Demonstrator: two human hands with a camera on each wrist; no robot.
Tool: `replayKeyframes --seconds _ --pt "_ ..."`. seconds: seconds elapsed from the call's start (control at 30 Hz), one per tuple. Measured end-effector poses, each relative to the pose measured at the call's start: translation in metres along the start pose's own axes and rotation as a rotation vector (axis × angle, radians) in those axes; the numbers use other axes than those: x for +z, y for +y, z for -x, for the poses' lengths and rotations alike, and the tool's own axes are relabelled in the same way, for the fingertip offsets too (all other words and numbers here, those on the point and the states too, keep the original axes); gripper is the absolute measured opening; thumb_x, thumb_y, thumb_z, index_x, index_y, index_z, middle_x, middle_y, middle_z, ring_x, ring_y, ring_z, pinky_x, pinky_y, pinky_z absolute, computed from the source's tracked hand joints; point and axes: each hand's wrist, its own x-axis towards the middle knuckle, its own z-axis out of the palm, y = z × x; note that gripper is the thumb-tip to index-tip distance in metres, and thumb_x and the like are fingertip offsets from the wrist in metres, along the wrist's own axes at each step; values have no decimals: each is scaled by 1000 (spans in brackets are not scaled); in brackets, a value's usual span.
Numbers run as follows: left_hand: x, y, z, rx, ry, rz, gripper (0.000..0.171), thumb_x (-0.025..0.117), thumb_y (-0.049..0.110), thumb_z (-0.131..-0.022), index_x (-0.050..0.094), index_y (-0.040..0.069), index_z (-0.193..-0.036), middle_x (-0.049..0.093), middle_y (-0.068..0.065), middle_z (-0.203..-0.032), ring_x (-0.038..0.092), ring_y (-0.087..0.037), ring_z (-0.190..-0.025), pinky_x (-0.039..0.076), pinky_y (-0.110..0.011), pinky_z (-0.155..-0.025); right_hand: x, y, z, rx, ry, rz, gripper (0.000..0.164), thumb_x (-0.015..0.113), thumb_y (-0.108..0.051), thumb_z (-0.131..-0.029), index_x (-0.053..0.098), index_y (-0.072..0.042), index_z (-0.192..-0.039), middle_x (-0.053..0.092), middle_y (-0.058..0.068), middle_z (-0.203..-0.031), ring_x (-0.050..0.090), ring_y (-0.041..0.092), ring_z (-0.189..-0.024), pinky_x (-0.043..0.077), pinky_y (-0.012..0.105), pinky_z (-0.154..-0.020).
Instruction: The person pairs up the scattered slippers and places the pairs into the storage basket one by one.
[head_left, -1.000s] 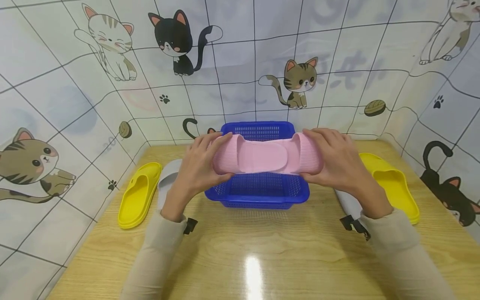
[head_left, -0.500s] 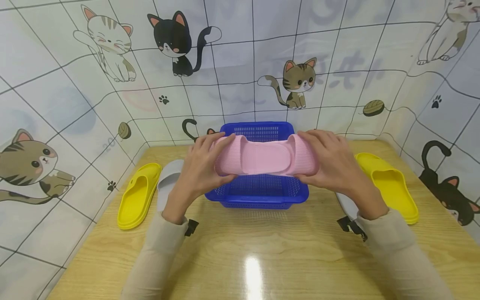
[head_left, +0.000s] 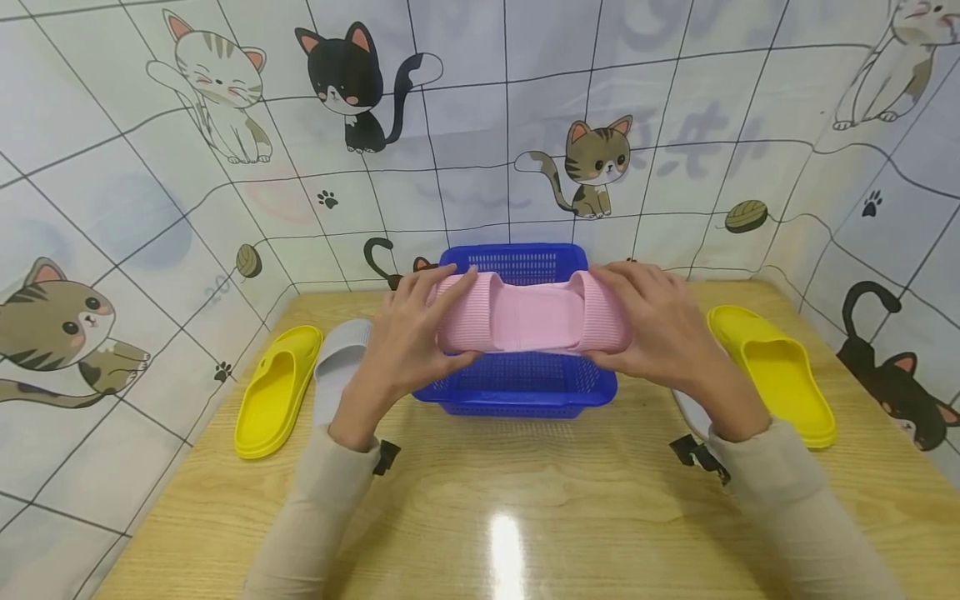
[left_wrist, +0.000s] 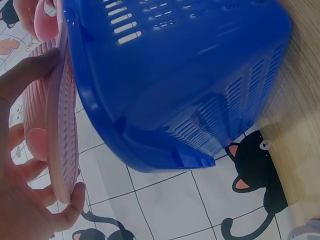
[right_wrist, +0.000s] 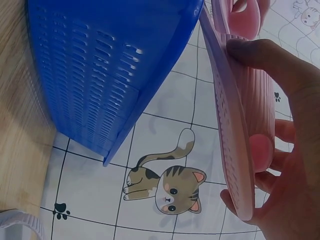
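Note:
In the head view two pink ribbed slippers lie side on, heel to heel, their soles overlapping above a blue plastic basket (head_left: 525, 398). My left hand (head_left: 397, 337) grips the left pink slipper (head_left: 471, 313) at its toe, and my right hand (head_left: 663, 333) grips the right pink slipper (head_left: 603, 313) likewise. Both wrist views show the thumb on one edge and fingers around the far edge of each slipper, with the dotted soles facing the basket. Much of the basket's inside is hidden behind the slippers.
Yellow clogs stand at the far left (head_left: 276, 392) and far right (head_left: 780, 375) of the wooden table (head_left: 480, 500). Grey slippers at left (head_left: 341, 358) and right (head_left: 692, 412) are partly covered by my arms. A cat-print tiled wall sheet (head_left: 480, 125) encloses the table.
My hands have come closer together, sliding the two pink slippers further over each other. The basket and the other shoes stay where they were.

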Motion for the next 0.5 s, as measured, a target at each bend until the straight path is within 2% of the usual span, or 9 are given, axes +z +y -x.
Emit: replayKeyframes --seconds 0.27,0.5 --pt "2 4 0 22 -3 -21 104 92 53 -68 43 32 -157 49 -8 -154 44 -33 -139 48 -49 -91 -1 -5 0 8 -22 -4 100 93 -47 -62 53 -10 -147 58 16 -140 52 40 -125 44 62 -100" --pt "3 7 -1 31 -6 -37 105 91 54 -68 42 32 -158 49 -7 -153 45 -32 -138 48 -48 -92 2 -5 -1 -7 -10 -7 101 95 -46 -61 54 -9 -145 59 16 -138 53 39 -123 45 60 -97"
